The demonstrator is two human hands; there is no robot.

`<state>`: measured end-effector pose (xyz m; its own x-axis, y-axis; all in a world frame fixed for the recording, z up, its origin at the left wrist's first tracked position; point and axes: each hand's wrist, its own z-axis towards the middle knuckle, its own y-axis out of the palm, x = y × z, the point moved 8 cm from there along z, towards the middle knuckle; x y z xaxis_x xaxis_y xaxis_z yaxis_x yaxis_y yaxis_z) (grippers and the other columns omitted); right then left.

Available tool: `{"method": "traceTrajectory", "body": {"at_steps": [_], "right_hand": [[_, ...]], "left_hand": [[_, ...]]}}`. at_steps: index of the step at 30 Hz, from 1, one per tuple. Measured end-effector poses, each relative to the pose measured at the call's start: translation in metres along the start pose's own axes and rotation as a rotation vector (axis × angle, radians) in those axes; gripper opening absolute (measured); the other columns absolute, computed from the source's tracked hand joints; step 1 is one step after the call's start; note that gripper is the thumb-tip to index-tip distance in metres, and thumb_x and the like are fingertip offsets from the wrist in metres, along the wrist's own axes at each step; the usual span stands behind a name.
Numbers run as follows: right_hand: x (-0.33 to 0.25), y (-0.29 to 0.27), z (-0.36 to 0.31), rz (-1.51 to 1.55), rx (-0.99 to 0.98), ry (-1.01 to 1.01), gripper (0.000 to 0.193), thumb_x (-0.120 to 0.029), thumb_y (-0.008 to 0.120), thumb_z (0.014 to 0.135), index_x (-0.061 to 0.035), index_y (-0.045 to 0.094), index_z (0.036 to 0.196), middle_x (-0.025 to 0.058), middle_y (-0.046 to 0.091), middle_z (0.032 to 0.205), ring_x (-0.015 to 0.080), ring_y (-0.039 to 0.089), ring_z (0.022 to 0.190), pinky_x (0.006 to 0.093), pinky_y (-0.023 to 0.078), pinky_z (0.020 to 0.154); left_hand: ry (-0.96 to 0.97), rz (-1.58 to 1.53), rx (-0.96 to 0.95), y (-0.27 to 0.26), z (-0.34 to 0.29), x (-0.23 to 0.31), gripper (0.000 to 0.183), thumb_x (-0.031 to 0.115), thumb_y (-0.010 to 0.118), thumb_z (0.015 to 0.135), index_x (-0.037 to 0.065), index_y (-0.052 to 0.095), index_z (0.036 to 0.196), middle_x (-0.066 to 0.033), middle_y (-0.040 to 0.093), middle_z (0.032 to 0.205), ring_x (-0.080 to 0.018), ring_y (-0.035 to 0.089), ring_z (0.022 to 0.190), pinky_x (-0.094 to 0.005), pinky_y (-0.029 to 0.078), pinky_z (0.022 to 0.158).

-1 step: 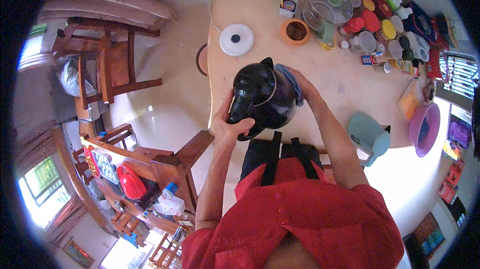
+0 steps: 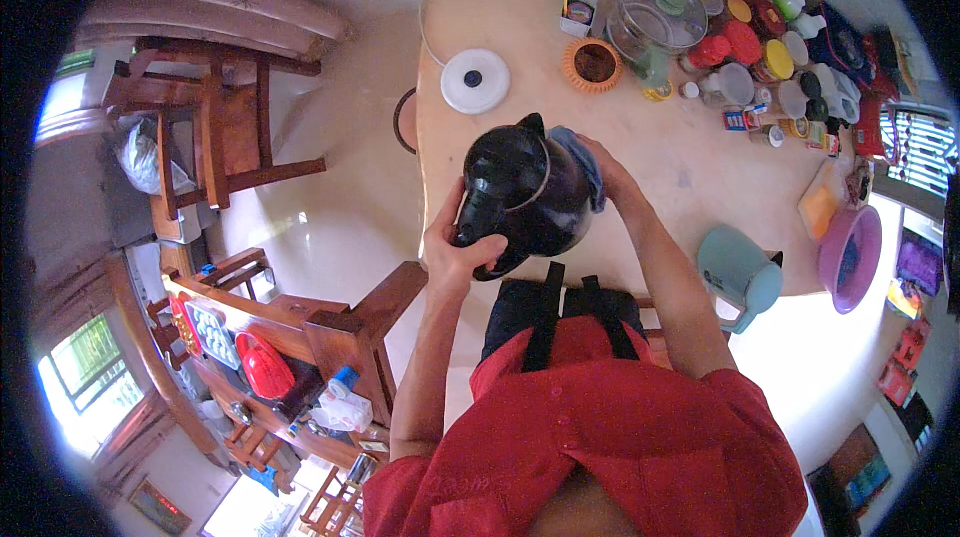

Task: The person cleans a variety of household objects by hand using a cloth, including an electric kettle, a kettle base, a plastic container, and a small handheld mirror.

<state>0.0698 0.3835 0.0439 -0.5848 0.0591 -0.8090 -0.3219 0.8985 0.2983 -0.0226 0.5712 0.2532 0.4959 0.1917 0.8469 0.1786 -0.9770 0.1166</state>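
A black electric kettle [image 2: 562, 207] is tilted in front of me, above the table's near edge, lid and spout turned upward. My left hand [image 2: 460, 252] grips its handle, thumb across the top side. Against the kettle's right side, my right hand [image 2: 610, 169] presses a blue-grey cloth [image 2: 585, 165]; its fingers are partly hidden behind the cloth. Beyond the kettle, a round white power base [image 2: 474, 80] with a dark centre and a cord lies near the table's left edge.
An orange ribbed pot [image 2: 591, 66] stands past the kettle. Jars and tubs with coloured lids [image 2: 741, 40] crowd the far right. A teal jug [image 2: 735, 272] and a purple basin [image 2: 850, 259] are at the right. A wooden chair [image 2: 345, 337] stands on the left.
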Motion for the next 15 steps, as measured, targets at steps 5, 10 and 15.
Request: {"method": "traceTrajectory", "body": {"at_steps": [5,10,15], "right_hand": [[-0.017,0.016,0.004,0.423,0.082,-0.001,0.032,-0.019,0.049,0.091,-0.0001,0.052,0.116,0.0066,0.059,0.107,0.0141,0.058,0.092,0.0263,0.046,0.086],[-0.036,0.025,0.020,0.718,0.024,0.090,0.030,-0.019,0.049,0.091,0.0000,0.054,0.113,0.0083,0.061,0.102,0.0155,0.061,0.088,0.0287,0.049,0.082],[0.011,-0.011,0.035,-0.005,0.254,0.164,0.037,-0.021,0.061,0.082,-0.0013,0.053,0.112,0.0109,0.061,0.102,0.0167,0.059,0.086,0.0305,0.048,0.077]], "left_hand": [[0.030,-0.054,0.036,-0.019,0.026,0.013,0.084,-0.006,0.066,0.057,-0.007,0.030,0.133,-0.0090,0.059,0.071,-0.0111,0.051,0.046,-0.0230,0.041,0.042],[0.036,-0.171,0.111,-0.044,0.059,0.025,0.078,-0.006,0.062,0.059,-0.009,0.032,0.131,-0.0073,0.056,0.064,-0.0127,0.049,0.042,-0.0240,0.040,0.041],[0.171,-0.240,0.154,-0.051,0.120,0.056,0.070,-0.004,0.060,0.062,-0.007,0.037,0.128,-0.0068,0.054,0.063,-0.0136,0.047,0.042,-0.0252,0.039,0.040]]}}
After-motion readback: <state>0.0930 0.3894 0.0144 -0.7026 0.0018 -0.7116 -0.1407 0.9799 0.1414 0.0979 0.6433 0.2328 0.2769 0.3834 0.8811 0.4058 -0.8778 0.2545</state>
